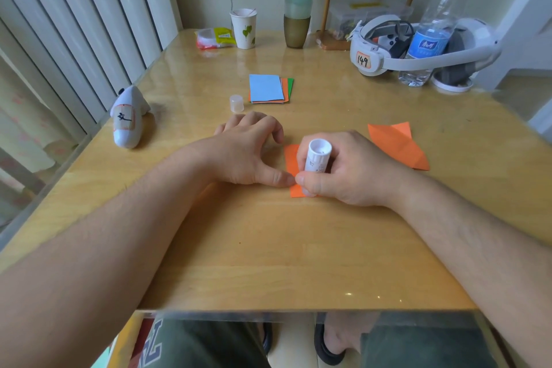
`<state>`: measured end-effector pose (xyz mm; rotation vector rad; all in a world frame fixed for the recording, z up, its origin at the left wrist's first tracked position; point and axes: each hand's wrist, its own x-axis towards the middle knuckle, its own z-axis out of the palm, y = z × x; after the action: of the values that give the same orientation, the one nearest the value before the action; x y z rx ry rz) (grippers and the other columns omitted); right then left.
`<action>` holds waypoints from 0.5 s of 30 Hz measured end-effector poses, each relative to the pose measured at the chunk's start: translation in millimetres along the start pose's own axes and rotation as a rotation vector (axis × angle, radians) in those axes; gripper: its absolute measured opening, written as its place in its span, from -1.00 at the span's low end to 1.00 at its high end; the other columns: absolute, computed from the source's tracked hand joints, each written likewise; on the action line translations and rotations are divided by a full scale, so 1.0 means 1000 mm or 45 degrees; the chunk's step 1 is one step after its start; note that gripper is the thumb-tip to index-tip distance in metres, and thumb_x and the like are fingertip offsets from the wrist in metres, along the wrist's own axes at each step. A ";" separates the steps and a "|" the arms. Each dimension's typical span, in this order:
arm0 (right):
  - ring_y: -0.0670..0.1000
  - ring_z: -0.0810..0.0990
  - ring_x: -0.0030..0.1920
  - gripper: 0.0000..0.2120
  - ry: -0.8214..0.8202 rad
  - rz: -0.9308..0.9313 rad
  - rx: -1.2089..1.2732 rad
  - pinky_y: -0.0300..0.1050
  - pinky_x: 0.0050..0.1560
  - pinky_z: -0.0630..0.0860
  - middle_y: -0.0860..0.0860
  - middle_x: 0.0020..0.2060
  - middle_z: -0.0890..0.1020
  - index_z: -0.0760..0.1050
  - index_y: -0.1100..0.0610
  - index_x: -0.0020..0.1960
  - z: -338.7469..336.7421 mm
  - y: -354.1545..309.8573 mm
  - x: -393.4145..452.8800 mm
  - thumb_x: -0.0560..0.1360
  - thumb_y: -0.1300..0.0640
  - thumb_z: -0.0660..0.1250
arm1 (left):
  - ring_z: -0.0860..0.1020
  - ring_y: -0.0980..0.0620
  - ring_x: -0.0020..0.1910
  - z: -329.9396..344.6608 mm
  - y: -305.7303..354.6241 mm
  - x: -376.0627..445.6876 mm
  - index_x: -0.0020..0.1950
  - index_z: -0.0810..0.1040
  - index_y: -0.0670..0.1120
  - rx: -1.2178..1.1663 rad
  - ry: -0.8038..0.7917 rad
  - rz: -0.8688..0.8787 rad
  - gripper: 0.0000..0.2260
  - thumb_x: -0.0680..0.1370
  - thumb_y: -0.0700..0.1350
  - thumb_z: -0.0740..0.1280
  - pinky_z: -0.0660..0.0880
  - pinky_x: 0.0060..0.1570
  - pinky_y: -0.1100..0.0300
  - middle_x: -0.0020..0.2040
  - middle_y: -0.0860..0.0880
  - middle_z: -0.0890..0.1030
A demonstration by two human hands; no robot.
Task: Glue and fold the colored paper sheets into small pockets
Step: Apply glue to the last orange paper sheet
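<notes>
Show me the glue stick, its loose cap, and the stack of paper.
glue stick (317, 158), head view, on its white barrel.
cap (236, 103), head view, on its side wall.
paper stack (265, 88), head view, on the blue top sheet.

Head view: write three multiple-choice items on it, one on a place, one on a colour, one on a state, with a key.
1. Where does the glue cap stand?
A. On the glue stick
B. On the table, left of the paper stack
C. Inside the paper cup

2. What colour is the top sheet of the paper stack?
A. Blue
B. Green
C. Yellow

3. What is the right hand doing?
A. Lying flat and empty
B. Lifting the bottle
C. Gripping the glue stick over an orange sheet

Key: 1 B, the cap sits on the table just left of the stack. 2 A, blue lies on top, with orange and green edges showing beneath. 3 C, the fingers curl round the uncapped stick, while the left hand presses on the sheet.
</notes>
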<state>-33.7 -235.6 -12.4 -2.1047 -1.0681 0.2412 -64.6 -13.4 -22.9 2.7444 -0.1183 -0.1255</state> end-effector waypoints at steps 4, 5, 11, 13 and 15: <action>0.11 0.68 -0.21 -0.90 -0.017 0.031 0.036 0.12 -0.10 0.61 -0.02 -0.33 0.72 0.54 0.08 -0.19 -0.009 0.007 -0.007 0.42 0.10 0.44 | 0.15 0.11 0.30 0.001 -0.001 0.000 0.11 0.31 0.28 -0.015 0.001 0.004 -0.30 0.08 0.54 0.31 0.13 0.32 0.08 0.30 0.21 0.28; 0.11 0.69 -0.20 -0.91 -0.018 0.042 0.053 0.11 -0.09 0.62 0.00 -0.33 0.73 0.54 0.10 -0.18 -0.011 0.008 -0.008 0.41 0.11 0.43 | 0.15 0.10 0.31 0.001 -0.001 0.000 0.11 0.31 0.28 -0.016 0.003 0.008 -0.31 0.08 0.54 0.32 0.13 0.31 0.08 0.31 0.21 0.28; 0.09 0.68 -0.24 -0.93 0.014 0.056 0.040 0.08 -0.11 0.61 0.03 -0.37 0.71 0.52 0.14 -0.21 -0.019 0.014 -0.010 0.36 0.16 0.39 | 0.14 0.11 0.31 0.002 -0.002 0.001 0.12 0.33 0.25 -0.010 0.039 0.031 -0.40 0.23 0.43 0.45 0.12 0.33 0.07 0.33 0.19 0.29; 0.09 0.67 -0.26 -0.94 0.018 0.060 0.030 0.06 -0.14 0.59 0.03 -0.39 0.70 0.51 0.13 -0.23 -0.021 0.018 -0.010 0.35 0.17 0.38 | 0.14 0.11 0.32 0.002 -0.002 0.001 0.13 0.33 0.25 -0.013 0.038 0.033 -0.41 0.23 0.43 0.45 0.14 0.35 0.06 0.33 0.19 0.29; 0.07 0.65 -0.28 -0.94 0.027 0.059 0.035 0.00 -0.17 0.57 0.03 -0.40 0.69 0.50 0.13 -0.24 -0.023 0.020 -0.010 0.34 0.18 0.38 | 0.14 0.11 0.32 0.001 -0.003 0.001 0.13 0.33 0.25 -0.017 0.040 0.038 -0.41 0.25 0.42 0.47 0.14 0.35 0.06 0.33 0.19 0.29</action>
<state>-16.8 -263.1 -12.1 -2.1046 -0.9996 0.2542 -63.6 -11.6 -25.3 2.7288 -0.1491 -0.0752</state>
